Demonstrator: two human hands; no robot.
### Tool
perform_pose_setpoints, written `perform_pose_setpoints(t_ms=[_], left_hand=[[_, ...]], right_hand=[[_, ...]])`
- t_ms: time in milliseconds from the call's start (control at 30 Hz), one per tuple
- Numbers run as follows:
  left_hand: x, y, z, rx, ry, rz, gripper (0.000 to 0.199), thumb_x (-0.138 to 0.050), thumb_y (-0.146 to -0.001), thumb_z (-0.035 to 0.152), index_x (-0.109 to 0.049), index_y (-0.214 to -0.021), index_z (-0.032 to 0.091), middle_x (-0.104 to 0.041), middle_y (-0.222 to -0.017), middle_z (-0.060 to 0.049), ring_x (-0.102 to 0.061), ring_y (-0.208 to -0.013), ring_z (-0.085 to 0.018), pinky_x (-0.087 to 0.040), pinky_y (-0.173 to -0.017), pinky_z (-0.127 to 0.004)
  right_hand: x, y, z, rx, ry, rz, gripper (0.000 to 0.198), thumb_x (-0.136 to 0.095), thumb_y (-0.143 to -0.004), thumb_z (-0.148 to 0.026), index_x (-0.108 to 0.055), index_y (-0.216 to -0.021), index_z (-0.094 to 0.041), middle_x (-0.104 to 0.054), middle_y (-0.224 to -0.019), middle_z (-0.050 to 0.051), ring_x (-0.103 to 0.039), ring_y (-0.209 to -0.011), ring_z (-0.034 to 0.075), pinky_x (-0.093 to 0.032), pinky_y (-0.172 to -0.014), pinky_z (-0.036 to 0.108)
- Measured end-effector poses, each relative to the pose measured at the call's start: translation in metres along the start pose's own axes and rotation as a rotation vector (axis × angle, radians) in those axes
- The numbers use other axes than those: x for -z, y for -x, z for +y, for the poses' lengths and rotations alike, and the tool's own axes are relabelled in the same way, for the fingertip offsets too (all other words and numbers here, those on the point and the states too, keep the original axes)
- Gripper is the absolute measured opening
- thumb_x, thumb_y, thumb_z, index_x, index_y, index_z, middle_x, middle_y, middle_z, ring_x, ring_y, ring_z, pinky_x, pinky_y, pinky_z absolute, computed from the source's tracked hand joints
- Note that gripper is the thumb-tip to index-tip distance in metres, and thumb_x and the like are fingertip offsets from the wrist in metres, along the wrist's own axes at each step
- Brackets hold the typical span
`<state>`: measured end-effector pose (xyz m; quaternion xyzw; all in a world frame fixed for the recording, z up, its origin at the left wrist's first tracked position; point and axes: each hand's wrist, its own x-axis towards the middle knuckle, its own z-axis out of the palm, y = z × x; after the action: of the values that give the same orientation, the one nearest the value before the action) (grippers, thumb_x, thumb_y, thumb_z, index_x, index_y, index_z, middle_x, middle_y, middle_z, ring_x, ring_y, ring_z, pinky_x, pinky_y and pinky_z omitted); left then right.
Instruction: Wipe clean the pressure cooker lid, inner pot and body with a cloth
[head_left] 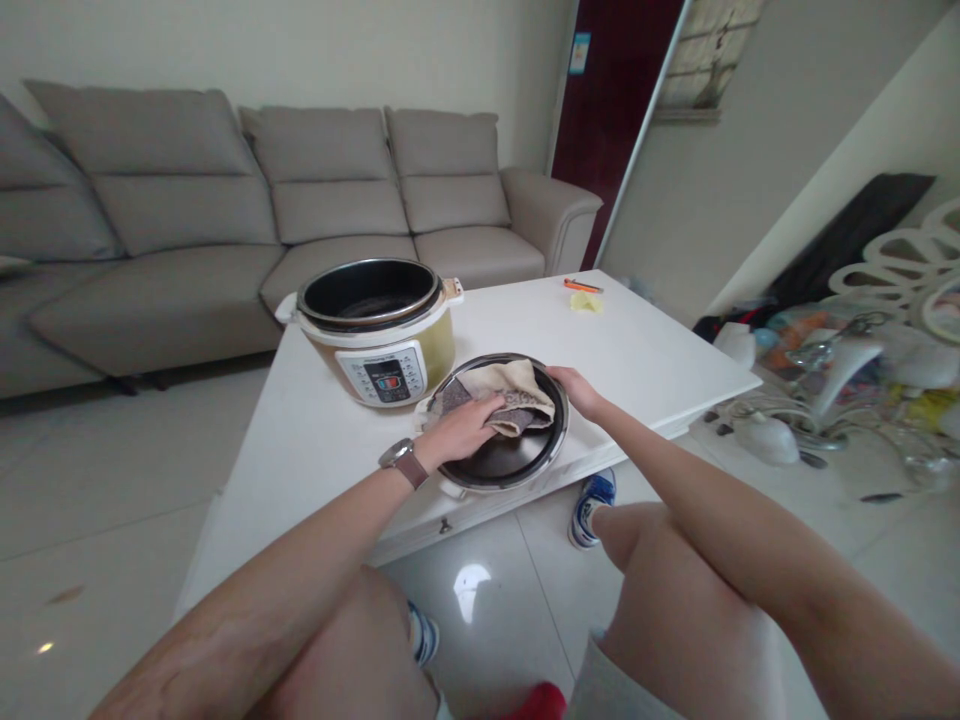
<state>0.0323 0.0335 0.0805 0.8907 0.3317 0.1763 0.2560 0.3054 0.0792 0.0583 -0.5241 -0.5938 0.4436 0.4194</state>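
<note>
A round pressure cooker lid (510,465) lies with its dark inner side up near the front edge of the white table. My left hand (461,428), with a watch on the wrist, presses a grey and cream cloth (514,385) against the inside of the lid, its fingers closed on the fabric. On the lid's right rim, my right hand (576,390) grips the edge; its fingertips are partly hidden. Behind the lid and to the left stands the electric pressure cooker (442,345), uncovered, with a dark inner pot (367,285) and a control panel facing me.
An orange utility knife (583,286) and a crumpled yellow piece (586,302) lie on the far right of the white table (645,350). A grey sofa (337,205) runs along the wall behind. Bags and white lamp parts (817,420) clutter the floor at the right.
</note>
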Motion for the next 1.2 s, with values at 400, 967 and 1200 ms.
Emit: perform_pose_setpoints(t_ms=[400, 967, 1200], left_hand=[[0.017, 0.003, 0.003, -0.005, 0.091, -0.109, 0.034, -0.055, -0.097, 0.031, -0.071, -0.125, 0.022, -0.074, -0.129, -0.010, -0.068, -0.123, -0.027, -0.047, -0.109, -0.037], [0.037, 0.006, -0.004, 0.336, 0.486, 0.533, 0.032, -0.057, -0.082, 0.038, -0.076, -0.090, 0.014, -0.078, -0.094, -0.007, -0.069, -0.097, -0.030, -0.052, -0.096, -0.041], [0.048, 0.004, 0.002, 0.263, 0.241, 1.165, 0.036, -0.053, -0.095, 0.039, -0.071, -0.115, 0.015, -0.077, -0.109, -0.009, -0.069, -0.107, -0.025, -0.049, -0.101, -0.033]], right_hand=[[0.001, 0.002, -0.003, 0.013, 0.071, 0.023, 0.039, -0.055, -0.080, -0.054, -0.074, -0.074, -0.021, -0.077, -0.088, 0.003, -0.063, -0.092, 0.026, -0.047, -0.091, 0.037], [-0.003, 0.004, -0.014, 0.066, 0.096, -0.020, 0.038, -0.053, -0.085, -0.054, -0.066, -0.069, -0.021, -0.068, -0.078, 0.001, -0.057, -0.086, 0.022, -0.043, -0.085, 0.033], [-0.004, 0.002, -0.013, 0.114, 0.162, -0.027, 0.039, -0.049, -0.088, -0.051, -0.067, -0.072, -0.019, -0.067, -0.081, 0.002, -0.057, -0.087, 0.021, -0.041, -0.085, 0.032]])
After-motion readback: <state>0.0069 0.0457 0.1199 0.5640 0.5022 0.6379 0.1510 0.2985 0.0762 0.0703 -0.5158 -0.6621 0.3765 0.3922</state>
